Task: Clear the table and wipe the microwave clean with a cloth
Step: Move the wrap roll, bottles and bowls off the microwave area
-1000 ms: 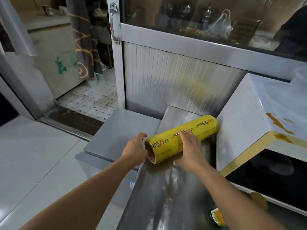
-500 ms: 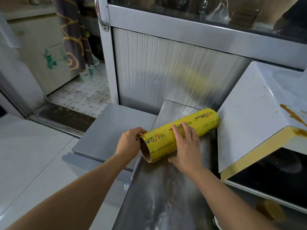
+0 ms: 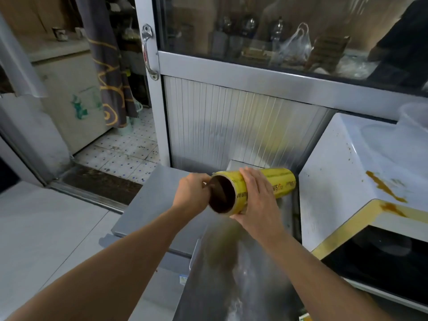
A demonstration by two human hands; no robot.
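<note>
Both hands grasp the yellow roll (image 3: 281, 181): left hand (image 3: 191, 193) at its open near end, right hand (image 3: 258, 200) wrapped over its middle, long axis pointing toward the counter's (image 3: 231, 286) back edge beside the microwave (image 3: 347, 181).

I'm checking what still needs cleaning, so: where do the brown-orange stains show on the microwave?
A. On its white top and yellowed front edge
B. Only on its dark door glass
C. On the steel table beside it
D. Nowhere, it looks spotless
A: brown-orange streaks run across the white top of the microwave and onto its yellowed front edge; the dark door shows no such stains.
</note>
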